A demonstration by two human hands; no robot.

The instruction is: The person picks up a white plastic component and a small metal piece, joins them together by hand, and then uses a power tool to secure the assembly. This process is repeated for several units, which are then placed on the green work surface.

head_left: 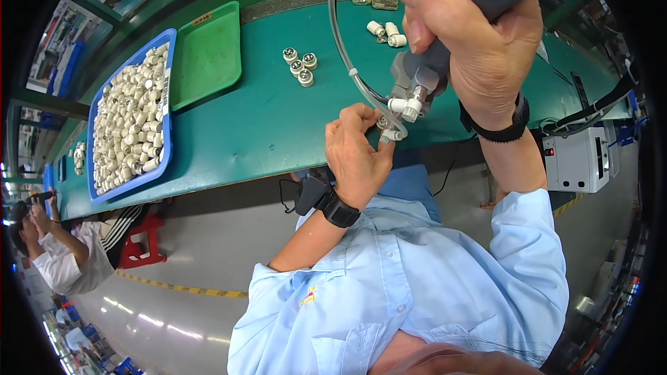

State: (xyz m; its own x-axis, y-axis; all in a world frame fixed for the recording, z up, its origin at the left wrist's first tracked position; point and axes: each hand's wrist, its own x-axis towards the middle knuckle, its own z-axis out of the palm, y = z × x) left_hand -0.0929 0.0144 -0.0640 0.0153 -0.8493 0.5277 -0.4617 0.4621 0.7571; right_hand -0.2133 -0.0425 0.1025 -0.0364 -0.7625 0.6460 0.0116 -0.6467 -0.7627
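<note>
Left hand [356, 153] fingers pinch a small white fitting [393, 135] under the grey power screwdriver [445, 42], gripped by the right hand [479, 48]; blue tray [169, 83] at nine o'clock on the bench [264, 118].

A green worktop [264, 118] carries a blue tray [169, 45] heaped with small white cylindrical fittings [132, 121], an empty green tray [206, 55] beside it, four loose fittings [300, 67] and three more [386, 32] farther right.

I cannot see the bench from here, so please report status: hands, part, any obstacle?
Left hand pinching small white fitting at tool tip. Right hand gripping grey power tool. Clear tube loops close by; four finished parts lie apart.
</note>
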